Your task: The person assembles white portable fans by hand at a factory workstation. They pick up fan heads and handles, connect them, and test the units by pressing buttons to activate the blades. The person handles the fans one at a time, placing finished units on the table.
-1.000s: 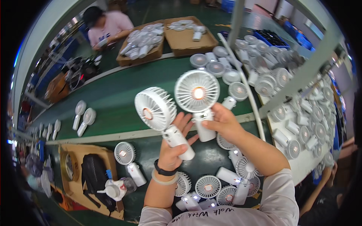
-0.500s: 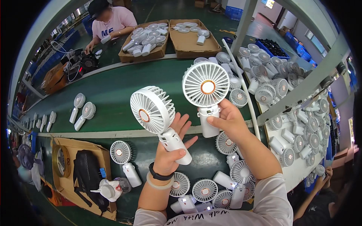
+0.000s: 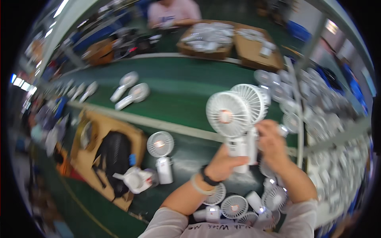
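Observation:
My left hand is closed round the handle of a white handheld fan with an orange ring at its hub. Just behind and to the right of it is a second white handheld fan, upright and partly hidden by the first. My right hand, smeared by motion, grips this one by its handle. Both fans are above the near edge of the green conveyor belt. Below my arms lie several more fans, among them one close to my shirt and another left of my left forearm.
Several fans, including one, lie on the belt at the left. Cardboard trays of fans stand beyond it, near a person in pink. A box with a black bag is at the left; fans crowd the right-hand table.
The two fans have come together, the left one moving right in front of the other. The view has swung, so the surroundings sit further right, and the picture is blurred.

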The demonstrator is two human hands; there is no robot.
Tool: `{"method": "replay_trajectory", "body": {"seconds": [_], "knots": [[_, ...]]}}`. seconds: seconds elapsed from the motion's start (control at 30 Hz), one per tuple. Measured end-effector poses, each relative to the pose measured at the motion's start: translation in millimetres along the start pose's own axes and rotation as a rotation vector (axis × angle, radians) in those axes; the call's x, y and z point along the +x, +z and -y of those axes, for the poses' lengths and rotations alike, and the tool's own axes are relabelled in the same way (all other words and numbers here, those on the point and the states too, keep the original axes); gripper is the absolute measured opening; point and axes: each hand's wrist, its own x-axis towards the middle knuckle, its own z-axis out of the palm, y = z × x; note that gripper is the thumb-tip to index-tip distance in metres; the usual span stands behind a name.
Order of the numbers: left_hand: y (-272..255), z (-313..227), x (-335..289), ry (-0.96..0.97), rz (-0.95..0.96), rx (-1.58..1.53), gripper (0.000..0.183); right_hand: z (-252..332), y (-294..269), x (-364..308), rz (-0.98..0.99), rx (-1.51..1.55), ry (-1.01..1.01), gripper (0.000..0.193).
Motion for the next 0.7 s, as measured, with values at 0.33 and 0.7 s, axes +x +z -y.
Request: {"method": "replay_trajectory", "body": {"seconds": [0.33,0.7], "knots": [[17.1,-6.4,2.6,0.05,-0.107,0.073,0.081,-289.3,-23.5,68.0,0.322,-0.902,0.289,0.03],[20.2,-6.3,7.4,0.129,-0.065,0.025,0.079,-215.0,-11.9,55.0,0.281,-0.696,0.271,0.034]]}}
